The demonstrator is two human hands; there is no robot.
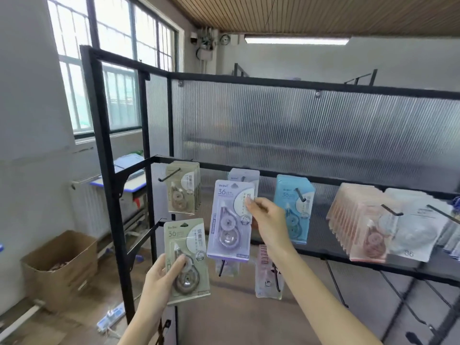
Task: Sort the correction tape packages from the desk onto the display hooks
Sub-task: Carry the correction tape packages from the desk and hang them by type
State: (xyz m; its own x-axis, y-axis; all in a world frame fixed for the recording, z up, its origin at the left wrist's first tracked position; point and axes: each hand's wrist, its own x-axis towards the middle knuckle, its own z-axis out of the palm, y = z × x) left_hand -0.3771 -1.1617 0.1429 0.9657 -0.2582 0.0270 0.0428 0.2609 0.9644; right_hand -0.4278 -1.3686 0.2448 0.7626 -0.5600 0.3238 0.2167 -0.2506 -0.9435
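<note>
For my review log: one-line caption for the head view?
Right hand lifts purple package toward hooks; left hand holds green package.

A black metal display rack (104, 150) with ribbed translucent panels carries the hung goods on hooks along its upper rail (286, 174). At ten o'clock on that rail hangs a stack of green packages (183, 192); toward twelve o'clock a lilac package (245, 174) hangs, then a blue stack (295, 210). At three o'clock hang a thick pink stack (358, 225) and a white stack (418, 230). Lower, at six o'clock, another pink stack (267, 272) hangs.
</note>
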